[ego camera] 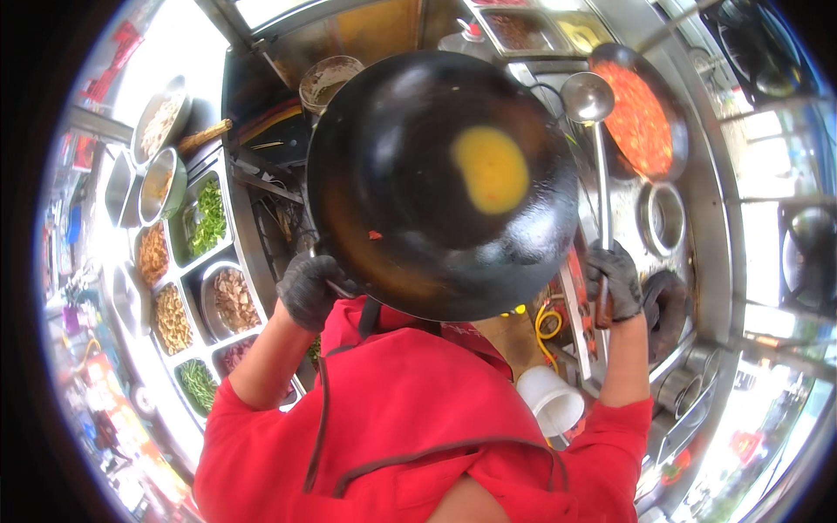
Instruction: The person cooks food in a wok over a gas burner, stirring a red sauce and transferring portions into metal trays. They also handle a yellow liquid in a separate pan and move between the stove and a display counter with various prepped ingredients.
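Observation:
My gloved left hand (pixel 312 291) grips the loop handle of a large black wok (pixel 405 131), lifted up in front of my red apron. A pool of yellow liquid (pixel 494 171) lies right of the wok's middle, and a small red scrap (pixel 375 235) clings to its lower left side. In my gloved right hand (pixel 613 281) is the wooden end of a long steel ladle (pixel 600 173). Its round bowl points away from me, beside a second pan (pixel 680 140) heaped with chopped red food (pixel 634 118).
On the left, a steel counter holds trays of chopped greens (pixel 208 216), sliced meat (pixel 235 301) and green beans (pixel 197 384). Right of me are a metal ring (pixel 662 219) and a dark burner ring (pixel 666 314). A white bucket (pixel 549 399) is below. Seasoning trays (pixel 526 31) stand at the back.

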`<state>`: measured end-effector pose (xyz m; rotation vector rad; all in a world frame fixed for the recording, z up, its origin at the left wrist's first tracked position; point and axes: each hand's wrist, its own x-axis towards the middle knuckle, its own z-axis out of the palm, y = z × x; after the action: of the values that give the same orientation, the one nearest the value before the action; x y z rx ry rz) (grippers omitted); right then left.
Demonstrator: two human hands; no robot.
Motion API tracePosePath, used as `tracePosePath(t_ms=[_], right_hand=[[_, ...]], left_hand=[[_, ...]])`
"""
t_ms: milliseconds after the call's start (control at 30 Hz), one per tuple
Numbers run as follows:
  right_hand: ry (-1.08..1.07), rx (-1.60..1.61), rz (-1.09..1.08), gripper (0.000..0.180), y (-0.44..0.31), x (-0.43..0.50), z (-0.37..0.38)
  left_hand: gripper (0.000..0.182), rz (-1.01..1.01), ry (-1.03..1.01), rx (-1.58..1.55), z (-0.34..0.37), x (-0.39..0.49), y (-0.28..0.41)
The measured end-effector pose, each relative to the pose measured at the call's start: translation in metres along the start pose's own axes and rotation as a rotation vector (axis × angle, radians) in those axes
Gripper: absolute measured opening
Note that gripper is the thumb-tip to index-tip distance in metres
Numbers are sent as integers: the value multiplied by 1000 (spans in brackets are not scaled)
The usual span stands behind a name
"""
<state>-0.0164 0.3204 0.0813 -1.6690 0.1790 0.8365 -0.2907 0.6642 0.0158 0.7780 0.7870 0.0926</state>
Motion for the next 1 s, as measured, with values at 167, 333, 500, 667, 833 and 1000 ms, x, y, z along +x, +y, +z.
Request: tracePosePath(t_ms=[167,333,500,667,833,1000], right_hand=[[-126,-81,26,13,-32,82,73],[-205,-143,87,13,-48,161,146],[-206,-89,360,11,-68,233,228],[-230,-58,439,8,-87,274,262],[-221,-53,490,10,-101,299,273],[-171,-58,439,11,-113,299,277]], left_hand=[[20,42,163,-316,-58,49,28],[14,-20,444,-441,-117,155,76],[19,-69,614,-390,-154,280,148],[10,-227,886,-431,-163,395,199],[9,-367,853,-304,-180,447,229],[15,-469,780,-252,-229,449,264]])
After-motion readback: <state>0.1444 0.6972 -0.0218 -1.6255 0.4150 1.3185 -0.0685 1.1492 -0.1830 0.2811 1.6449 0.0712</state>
